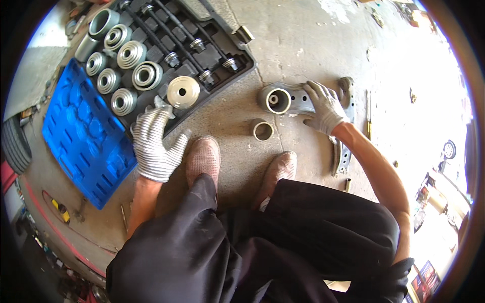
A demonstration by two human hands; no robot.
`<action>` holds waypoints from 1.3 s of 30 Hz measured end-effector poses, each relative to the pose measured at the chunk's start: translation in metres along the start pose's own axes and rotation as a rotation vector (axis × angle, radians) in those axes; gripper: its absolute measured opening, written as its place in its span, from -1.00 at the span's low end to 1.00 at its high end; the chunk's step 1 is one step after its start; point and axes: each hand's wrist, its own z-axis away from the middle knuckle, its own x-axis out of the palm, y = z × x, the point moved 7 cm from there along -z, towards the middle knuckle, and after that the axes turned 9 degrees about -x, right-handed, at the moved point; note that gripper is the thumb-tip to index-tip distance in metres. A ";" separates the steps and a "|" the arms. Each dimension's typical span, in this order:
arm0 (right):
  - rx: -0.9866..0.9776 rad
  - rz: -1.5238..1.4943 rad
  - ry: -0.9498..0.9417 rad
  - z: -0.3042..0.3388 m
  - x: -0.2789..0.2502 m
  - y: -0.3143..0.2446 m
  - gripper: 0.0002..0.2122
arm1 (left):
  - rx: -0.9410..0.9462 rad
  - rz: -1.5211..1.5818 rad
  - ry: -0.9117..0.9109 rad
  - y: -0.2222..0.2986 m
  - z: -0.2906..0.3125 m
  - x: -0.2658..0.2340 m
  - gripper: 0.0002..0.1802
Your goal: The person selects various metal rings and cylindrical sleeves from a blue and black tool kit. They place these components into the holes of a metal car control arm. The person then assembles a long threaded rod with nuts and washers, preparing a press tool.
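Note:
My left hand (155, 146), in a striped white glove, reaches over the near edge of the black tool case (225, 86) with its fingers stretched and thumb apart. Just beyond its fingertips lies a round metal disc (183, 92) with a centre hole. My right hand (323, 108), also gloved, rests with extended fingers on a grey metal vehicle control arm (302, 102) lying on the floor. At the arm's left end a metal cup (277, 101) stands around its round bushing end. A smaller metal sleeve (262, 130) stands separately between my hands.
Several stepped metal cups (131, 54) and threaded rods (177, 33) fill the case. Its blue insert (88, 131) lies to the left. A screwdriver (369, 121) and a small socket (348, 185) lie at right. My shoes (204, 159) stand close to the sleeve.

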 end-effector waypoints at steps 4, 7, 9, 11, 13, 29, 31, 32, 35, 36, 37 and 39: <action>-0.035 0.004 -0.034 -0.021 -0.001 0.005 -0.01 | -0.048 0.383 -0.171 0.051 -0.002 0.048 -0.35; -0.083 -0.036 -0.001 -0.033 0.003 0.006 -0.03 | -0.170 0.541 -0.376 0.069 0.006 0.097 -0.24; -0.079 -0.080 0.008 -0.035 -0.005 -0.004 -0.03 | -0.120 0.469 -0.385 0.084 0.001 0.111 -0.26; -0.068 -0.087 0.031 -0.034 0.001 0.002 -0.01 | -0.158 0.425 -0.440 0.086 0.001 0.126 -0.27; -0.114 -0.096 0.043 -0.031 -0.003 0.001 -0.06 | -0.219 0.423 -0.408 0.084 -0.003 0.124 -0.30; -0.179 -0.367 0.322 -0.107 -0.103 -0.057 -0.65 | -0.345 0.309 0.019 -0.017 -0.060 0.090 -0.73; -0.153 -0.338 0.228 -0.126 -0.102 -0.072 -0.64 | -0.402 0.348 -0.024 -0.004 -0.043 0.096 -0.74; -0.165 -0.392 0.257 -0.132 -0.109 -0.083 -0.64 | -0.347 0.366 0.045 0.003 -0.034 0.097 -0.75; -0.170 -0.437 0.316 -0.164 -0.109 -0.100 -0.62 | -0.128 0.240 0.080 0.037 -0.023 0.099 -0.62; -0.121 -0.432 0.264 -0.174 -0.111 -0.104 -0.61 | -0.086 0.233 0.075 0.042 -0.018 0.103 -0.60; -0.122 -0.472 0.300 -0.185 -0.114 -0.114 -0.61 | -0.051 0.217 0.068 0.044 -0.010 0.107 -0.58; -0.076 -0.508 0.321 -0.214 -0.107 -0.114 -0.61 | -0.027 0.214 0.063 0.049 -0.004 0.114 -0.51</action>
